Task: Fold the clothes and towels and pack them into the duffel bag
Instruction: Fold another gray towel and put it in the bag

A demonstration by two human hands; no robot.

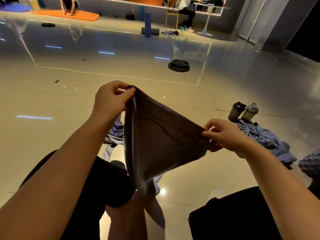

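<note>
A purple-grey towel (155,146) with dark lettering hangs in the air in front of me, stretched along its top edge. My left hand (112,99) pinches its upper left corner. My right hand (223,135) pinches the other corner, lower and to the right. The towel's bottom droops down between my knees. A crumpled blue garment (266,141) lies on the floor to the right. Behind the towel, on the left, more blue and grey clothing (115,134) lies on the floor, partly hidden. No duffel bag is in view.
Two shaker bottles (243,111) stand on the tiled floor beside the blue garment. A black weight plate (178,65) lies farther out. A bumpy blue ball (310,164) sits at the right edge. People, a chair (172,13) and mats are at the far wall.
</note>
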